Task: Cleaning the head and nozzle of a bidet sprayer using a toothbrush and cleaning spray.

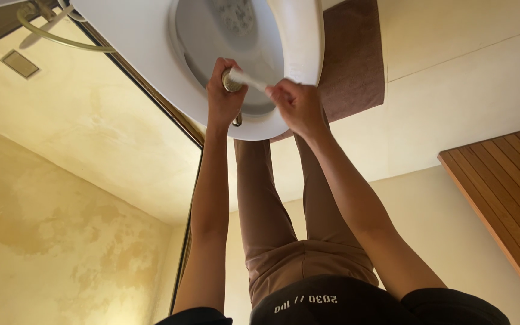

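My left hand [222, 96] is closed around a small metal spray head [232, 80], held over the front rim of a white toilet bowl [145, 54]. My right hand [295, 103] pinches one end of a slim white brush-like stick [251, 79]; its other end touches the spray head. Both hands are close together just above the bowl's opening. The white seat [301, 36] curves along the bowl's right side. My legs in brown trousers [272, 229] stand in front of the bowl.
A brown mat [356, 60] lies on the pale floor right of the bowl. A wooden slatted platform [507, 192] fills the right edge. A dark frame strip [170, 114] runs diagonally left of the bowl. Top left show a hose [61, 40] and a floor drain [19, 63].
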